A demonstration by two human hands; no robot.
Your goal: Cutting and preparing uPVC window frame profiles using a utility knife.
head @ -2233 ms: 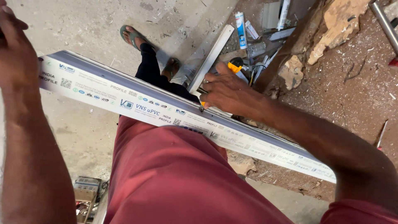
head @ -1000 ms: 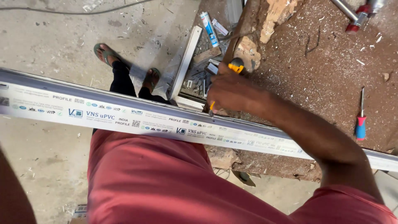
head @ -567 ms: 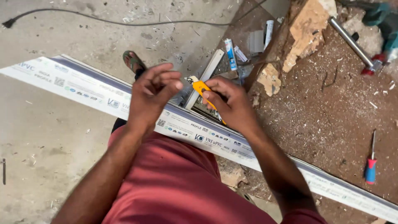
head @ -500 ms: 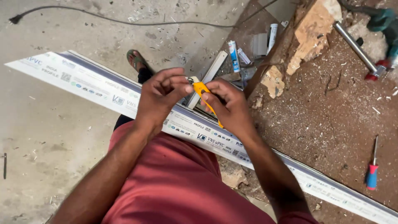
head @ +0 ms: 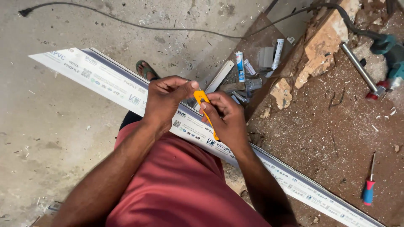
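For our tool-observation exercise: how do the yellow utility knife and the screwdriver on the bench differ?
The yellow utility knife is gripped by both hands, above the white profile; the screwdriver lies untouched on the dusty bench. The knife's body is flat and yellow; the screwdriver has a thin metal shaft and a blue-and-red handle. Both are hand tools.

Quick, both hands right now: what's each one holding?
Left hand: closed, pinching the tip of the yellow utility knife.
Right hand: closed around the knife's handle.
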